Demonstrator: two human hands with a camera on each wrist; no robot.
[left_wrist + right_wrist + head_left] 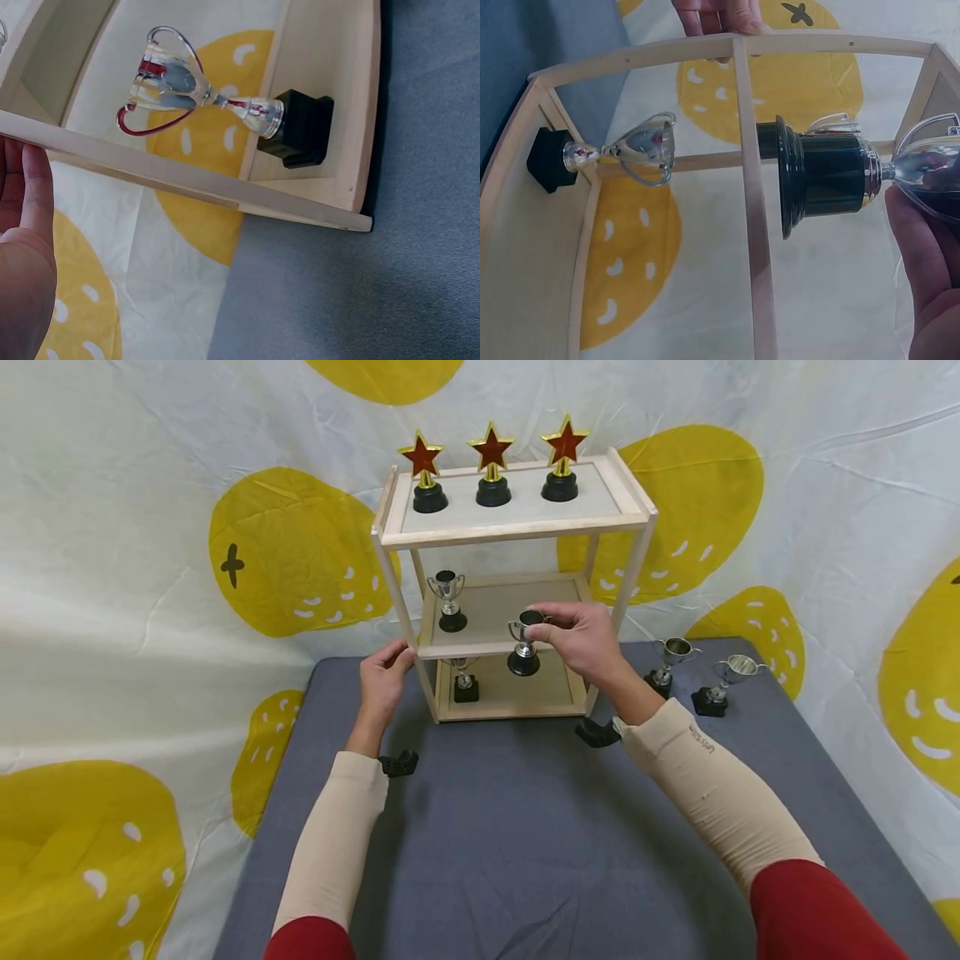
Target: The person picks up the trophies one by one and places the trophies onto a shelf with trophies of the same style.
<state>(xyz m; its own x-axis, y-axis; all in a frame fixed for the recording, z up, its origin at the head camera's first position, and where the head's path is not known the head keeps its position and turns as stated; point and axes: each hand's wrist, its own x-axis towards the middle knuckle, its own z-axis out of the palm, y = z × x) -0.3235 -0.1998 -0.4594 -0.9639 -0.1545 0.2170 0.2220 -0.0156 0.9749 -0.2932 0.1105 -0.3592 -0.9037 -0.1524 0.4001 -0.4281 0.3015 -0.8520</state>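
Observation:
My right hand (583,642) pinches a small silver trophy cup (523,660) by its bowl. The cup is upright with its round black base in front of the middle tier's front edge. My left hand (384,685) grips the left front post of a wooden three-tier shelf (517,533); in the right wrist view, its fingers (742,16) lie over that post. A matching silver trophy (451,602) stands at the left of the middle tier. Below it, on the bottom tier, is another trophy cup (296,127) with a square black base, partly hidden in the head view.
Three gold star trophies with red faces, the middle one (492,464) among them, stand in a row on the top tier. Right of the shelf, two silver cups (667,664) with square bases stand on the grey-covered table (487,827). A patterned cloth (292,552) hangs behind.

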